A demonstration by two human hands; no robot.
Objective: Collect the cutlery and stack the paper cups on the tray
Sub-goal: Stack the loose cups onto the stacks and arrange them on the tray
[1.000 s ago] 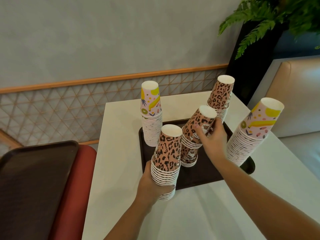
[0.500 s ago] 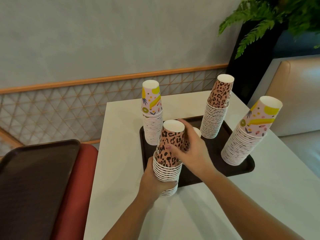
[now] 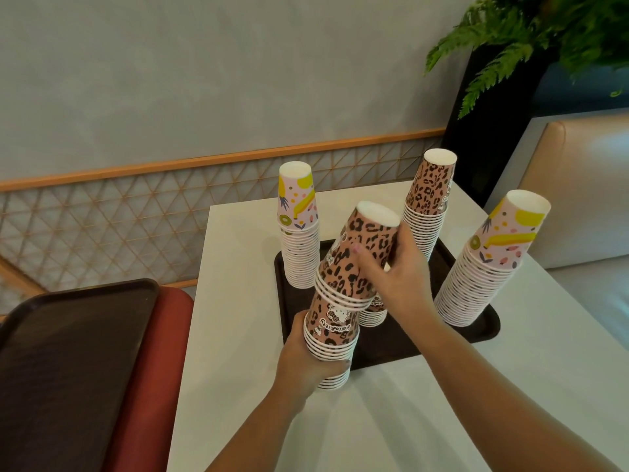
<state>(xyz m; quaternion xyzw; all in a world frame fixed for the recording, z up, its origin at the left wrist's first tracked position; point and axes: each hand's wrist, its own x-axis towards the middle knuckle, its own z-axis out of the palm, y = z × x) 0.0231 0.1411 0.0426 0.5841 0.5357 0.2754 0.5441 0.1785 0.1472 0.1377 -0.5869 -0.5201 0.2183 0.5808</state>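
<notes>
My left hand [image 3: 306,362] grips the lower part of a leopard-print paper cup stack [image 3: 335,338] at the near edge of the dark tray [image 3: 476,335]. My right hand [image 3: 398,274] holds a smaller bunch of leopard cups [image 3: 360,257], tilted and sitting on top of that stack. A short leopard stack [image 3: 374,311] stands on the tray behind my hands, mostly hidden. A fruit-print stack [image 3: 299,229] stands at the tray's back left. A tall leopard stack [image 3: 429,199] is at the back right. Another fruit-print stack [image 3: 486,260] leans at the tray's right. No cutlery is visible.
The tray lies on a white table [image 3: 238,301]. A second dark tray [image 3: 68,362] lies on a red seat [image 3: 153,369] at the left. A beige bench [image 3: 578,185] and a black planter with a fern [image 3: 510,39] stand at the right.
My right hand lifted several leopard cups off the short stack on the tray, carried them left, and set them tilted on top of the stack in my left hand.
</notes>
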